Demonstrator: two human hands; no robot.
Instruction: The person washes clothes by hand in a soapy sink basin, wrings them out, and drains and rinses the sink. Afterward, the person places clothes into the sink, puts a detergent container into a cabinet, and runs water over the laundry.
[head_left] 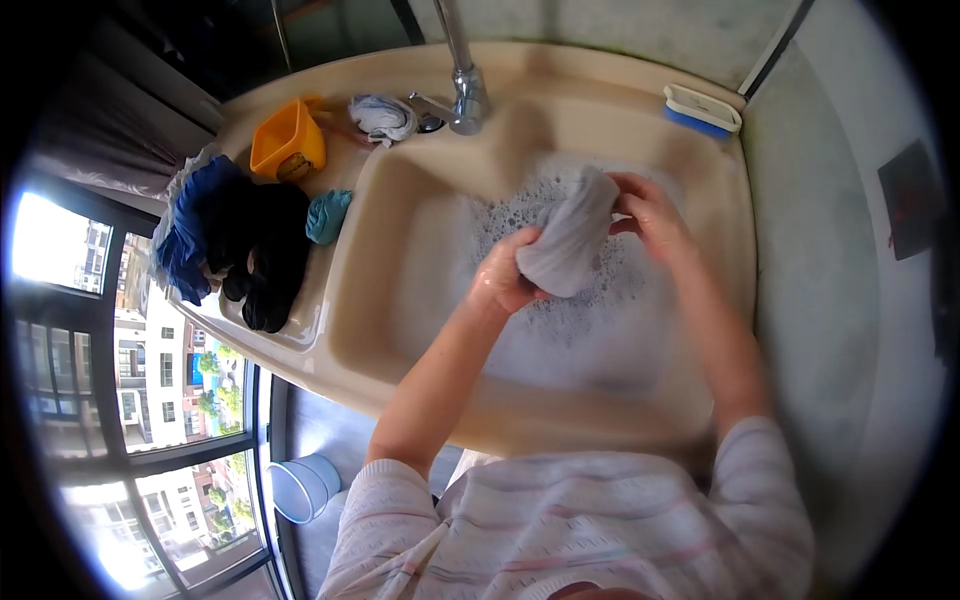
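Light grey fabric piece, wet-looking, was held up just over the foamy water in the cream sink. From my end I had the left hand clamped on its lower left side, thumb on top; the right hand was at the upper right edge, fingers curled, and I couldn't tell if they pinched it. Hands apart, fabric between. I judged it soft, limp, not fragile, a bit heavy with water and slippery from suds; best hold was a full-palm grip on gathered folds at both ends, not fingertips on one layer. Chrome faucet stood behind the basin. Blue-and-white brush lay at the far right corner. Left side: orange plastic container, bunched pale cloth, small teal cloth, dark clothes pile.
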